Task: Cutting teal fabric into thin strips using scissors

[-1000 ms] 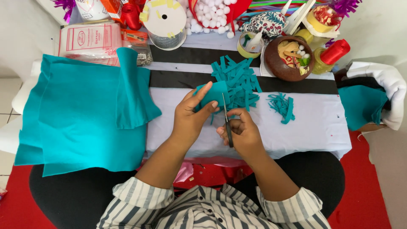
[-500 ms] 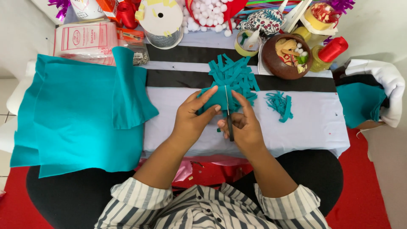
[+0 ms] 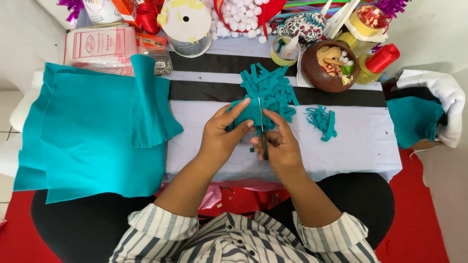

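A large sheet of teal felt (image 3: 87, 141) drapes over the left end of the table (image 3: 360, 156), which wears a white cloth with black stripes. Behind it lies a clear plastic packet with red print (image 3: 97, 47), beside a white ribbon spool (image 3: 186, 22). A brown round bowl (image 3: 329, 65) of small craft bits sits far right, near a red-capped yellow bottle (image 3: 378, 61). White pom-poms (image 3: 236, 17) crowd the back edge.

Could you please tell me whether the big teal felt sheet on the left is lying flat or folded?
Partly folded: the felt sheet lies mostly spread, but its right edge is turned back over itself in a raised flap.
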